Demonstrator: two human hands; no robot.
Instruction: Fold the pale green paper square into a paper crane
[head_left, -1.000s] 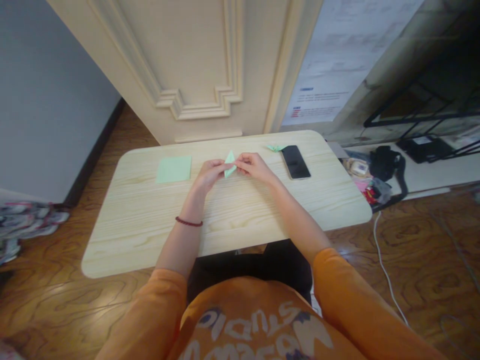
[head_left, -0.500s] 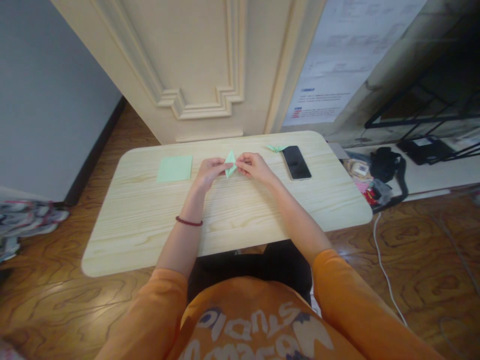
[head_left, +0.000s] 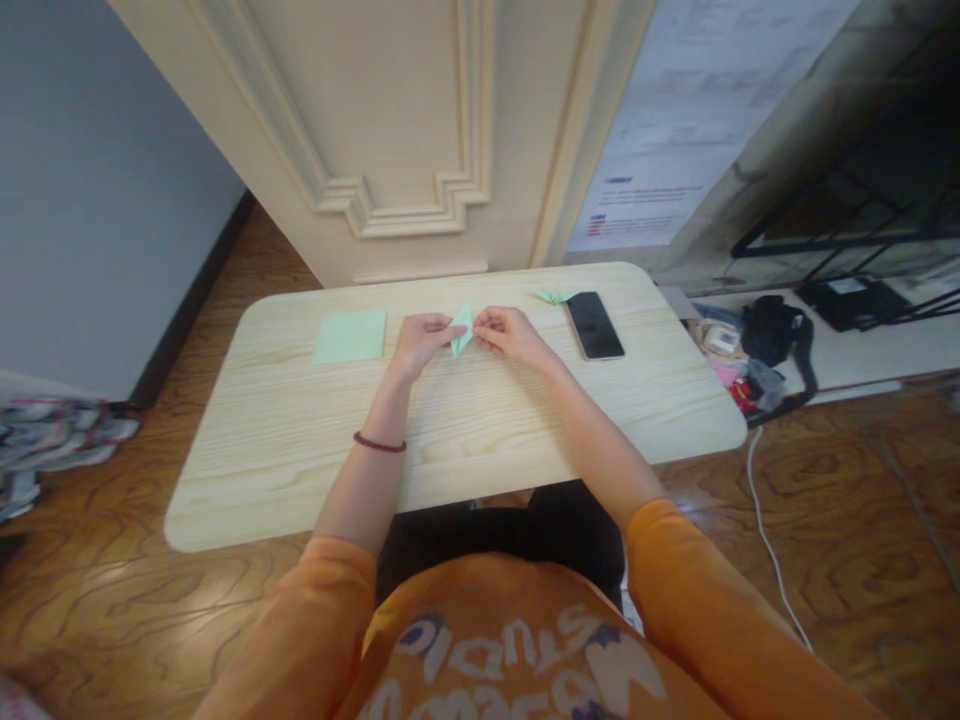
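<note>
Looking down from head height at a pale wood-grain worktop (head_left: 480, 430) with rounded corners, placed long side against a cream moulded panel (head_left: 397, 110).

Near the middle of the far edge: a folded green paper (head_left: 462, 341), slim and diamond-like, with one point toward that edge and one toward the near edge. Gripped at the left side by the left hand (head_left: 420, 343), thumb on top, fingers partly hidden. At the paper's right side, the fingertips of the right hand (head_left: 508, 335), drawn together as in a pinch; too small to tell whether closed on the paper or only meeting its edge. Unclear, too, whether resting on the surface or slightly lifted.

Changed over the last second: very little. Far point of the folded green paper tipped slightly more toward the right, outline a touch narrower, both hands in nearly the same places. Judging by that, probably a small adjustment at a fold rather than a fresh hold, with work on this piece seemingly still under way.

Toward the far left corner: a square green sheet (head_left: 351, 337), lying flat. Toward the far right corner: a dark-screened phone (head_left: 595, 326) and, touching or just beside its far left corner, a small pointed green shape (head_left: 553, 297), also folded.
</note>
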